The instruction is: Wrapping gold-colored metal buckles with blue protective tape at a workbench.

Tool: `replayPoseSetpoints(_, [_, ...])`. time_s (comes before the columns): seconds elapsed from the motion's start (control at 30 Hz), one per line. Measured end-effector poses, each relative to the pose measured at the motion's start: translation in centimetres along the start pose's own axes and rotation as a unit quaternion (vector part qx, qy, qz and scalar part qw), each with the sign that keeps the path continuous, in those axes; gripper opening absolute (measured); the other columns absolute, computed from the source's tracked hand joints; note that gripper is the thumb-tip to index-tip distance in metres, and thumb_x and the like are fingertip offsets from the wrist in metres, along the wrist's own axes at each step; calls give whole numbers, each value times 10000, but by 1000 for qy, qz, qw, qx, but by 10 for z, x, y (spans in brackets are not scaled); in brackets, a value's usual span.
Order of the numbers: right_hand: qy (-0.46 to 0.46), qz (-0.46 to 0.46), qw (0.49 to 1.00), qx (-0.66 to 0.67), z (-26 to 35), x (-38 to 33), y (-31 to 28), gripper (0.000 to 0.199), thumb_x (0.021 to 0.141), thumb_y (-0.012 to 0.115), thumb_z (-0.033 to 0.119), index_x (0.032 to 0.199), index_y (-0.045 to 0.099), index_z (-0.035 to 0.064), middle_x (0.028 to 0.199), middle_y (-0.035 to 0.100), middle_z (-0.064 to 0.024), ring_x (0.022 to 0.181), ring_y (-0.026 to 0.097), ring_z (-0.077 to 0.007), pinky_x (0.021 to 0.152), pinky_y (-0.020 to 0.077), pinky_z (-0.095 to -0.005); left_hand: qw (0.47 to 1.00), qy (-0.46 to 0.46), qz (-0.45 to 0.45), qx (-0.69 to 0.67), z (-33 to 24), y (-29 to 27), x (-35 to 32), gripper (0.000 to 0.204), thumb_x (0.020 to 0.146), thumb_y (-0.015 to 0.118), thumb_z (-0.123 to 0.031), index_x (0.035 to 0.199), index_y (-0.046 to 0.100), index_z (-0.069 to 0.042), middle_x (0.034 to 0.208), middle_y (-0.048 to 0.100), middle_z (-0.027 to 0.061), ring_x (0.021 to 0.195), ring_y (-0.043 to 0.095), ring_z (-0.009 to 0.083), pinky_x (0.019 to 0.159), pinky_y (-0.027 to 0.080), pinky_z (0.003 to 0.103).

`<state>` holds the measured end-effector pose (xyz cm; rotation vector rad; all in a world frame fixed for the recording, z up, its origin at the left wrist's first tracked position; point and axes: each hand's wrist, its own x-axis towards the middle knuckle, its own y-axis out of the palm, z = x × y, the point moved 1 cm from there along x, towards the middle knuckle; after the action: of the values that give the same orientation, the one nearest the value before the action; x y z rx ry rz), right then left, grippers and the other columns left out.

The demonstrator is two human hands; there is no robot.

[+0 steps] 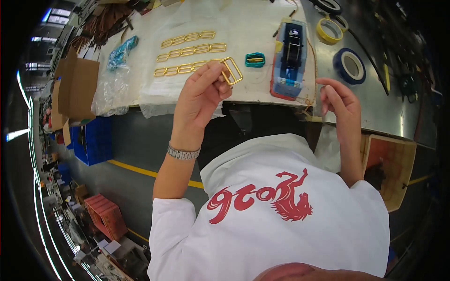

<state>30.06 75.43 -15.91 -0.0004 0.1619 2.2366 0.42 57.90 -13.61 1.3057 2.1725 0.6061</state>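
Pinched in my left hand (201, 91) is a gold rectangular slide buckle (237, 69) with a middle bar, held tilted over the near edge of the table. Behind it, several matching gold buckles (188, 50) lie flat in three rows on a white sheet. My right hand (342, 103) is raised at the right with its fingers apart and nothing visible in them. It is nearest to a blue tape dispenser (286, 70), which it does not appear to touch. Between the buckle rows and the dispenser sits a small teal-wrapped bundle (255, 60) with gold metal showing.
Yellow (329, 31) and dark blue (349, 66) tape rolls lie on the metal surface at the right. At the left are crumpled clear plastic (112, 91), a teal packet (123, 52) and an opened cardboard box (77, 86). A wooden crate (398, 173) stands below right.
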Motion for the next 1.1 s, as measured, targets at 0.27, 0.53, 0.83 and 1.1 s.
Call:
replayPoseSetpoints(0.27, [134,59,989,-22,-4,32,14,331,1085,722,342,1208,821,50,806,631,48,642,490,-48,599,419,-218,996,-23,25,81,21,20,6,147,1081,712,-167,1087,731,-21,861,676,16,746,595,114,691,468,281])
replayPoseSetpoints(0.53, [154,67,984,-67,18,47,29,266,987,837,271,1069,815,20,901,745,-20,755,634,-89,656,482,-238,988,-18,45,149,28,41,9,171,1076,727,-175,1106,735,-7,871,690,23,752,619,121,707,504,264])
replayPoseSetpoints(0.83, [120,107,987,2,35,-14,38,199,1019,799,214,1058,743,26,820,769,-14,630,578,-29,559,411,-220,984,-24,73,163,12,61,-9,170,1075,716,-151,1110,723,16,895,711,41,740,640,118,670,512,271])
replayPoseSetpoints(1.1, [136,75,984,92,-10,-40,47,165,1059,722,146,1129,712,-3,953,833,-84,651,645,-59,564,456,-227,948,-86,79,297,20,88,-14,158,1041,765,-126,1070,746,27,828,724,35,686,656,83,586,501,229])
